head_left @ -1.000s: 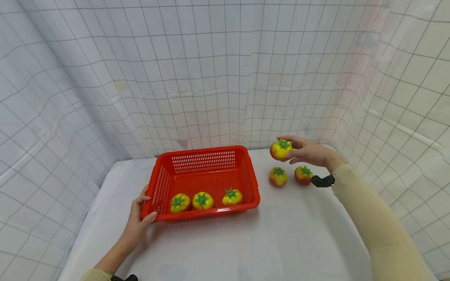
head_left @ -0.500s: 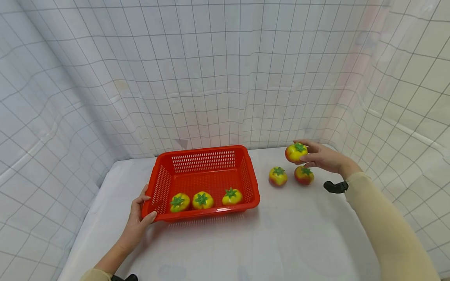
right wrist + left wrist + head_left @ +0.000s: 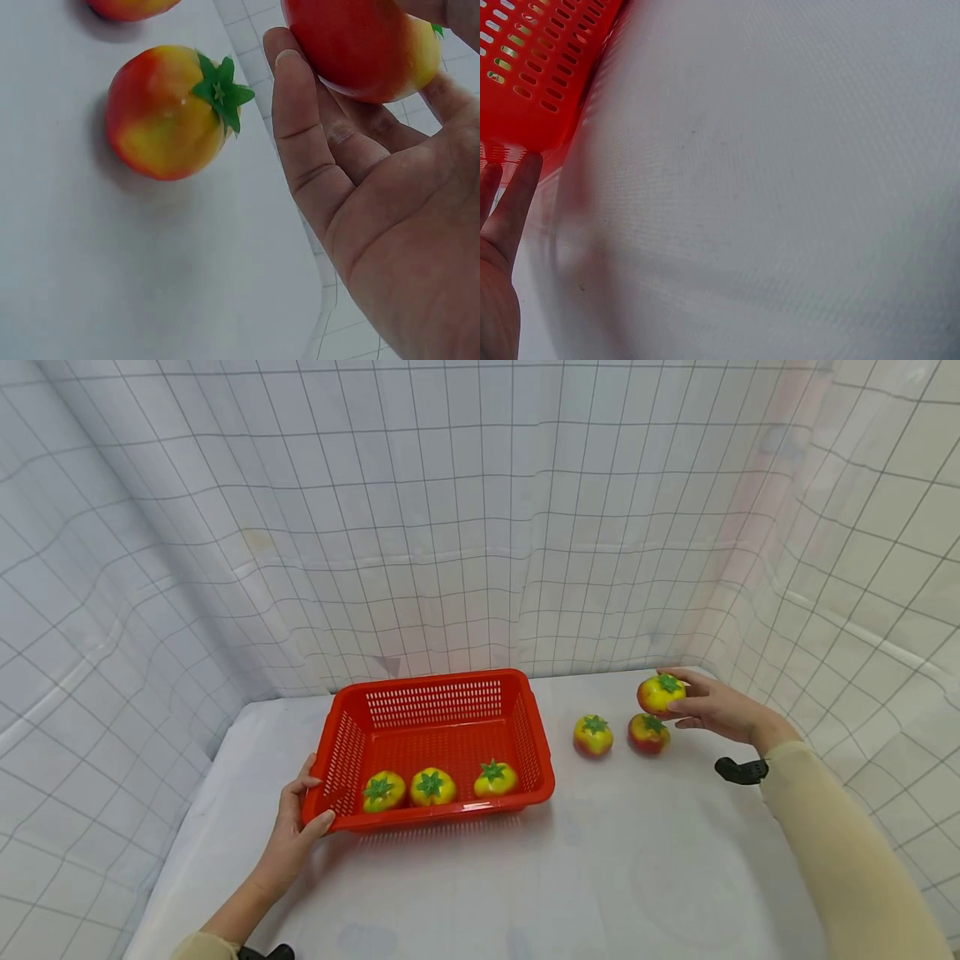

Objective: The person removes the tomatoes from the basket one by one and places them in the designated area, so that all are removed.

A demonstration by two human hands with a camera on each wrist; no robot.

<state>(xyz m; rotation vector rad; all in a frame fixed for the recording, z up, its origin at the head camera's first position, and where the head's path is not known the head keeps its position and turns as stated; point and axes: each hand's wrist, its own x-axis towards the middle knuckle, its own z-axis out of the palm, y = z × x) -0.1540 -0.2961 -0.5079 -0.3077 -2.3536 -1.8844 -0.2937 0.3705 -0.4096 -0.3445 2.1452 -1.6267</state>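
The red slotted plastic basket [image 3: 438,743] lies to the right of the left hand's fingers and holds three red-and-yellow tomatoes with green star-shaped tops, all along its front wall. The first tomato [image 3: 385,792] is closest to the left thumb; the second tomato [image 3: 432,787] is just beside it, on the side farther from that thumb; the third tomato [image 3: 496,780] sits apart, farthest from those fingers.

The left hand [image 3: 288,828] reaches forward from the near left, with its forearm slanting in to the basket's near left corner. Its thumb lies on the front rim and its other fingers against the left side, spread apart, so that the corner is gripped between them. The left wrist view shows two fingertips at the basket's outer wall.

The right hand [image 3: 714,703] reaches in from the right, palm turned inward, well apart from the basket. Its fingers are parted only by the width of the held tomato [image 3: 660,695], which they and the thumb clasp, green top upward.

Just below these fingers, on the white table [image 3: 600,860], sits another tomato [image 3: 647,735], apart from the held one in the right wrist view. Farther from the fingers, toward the basket, rests the last tomato [image 3: 592,737].
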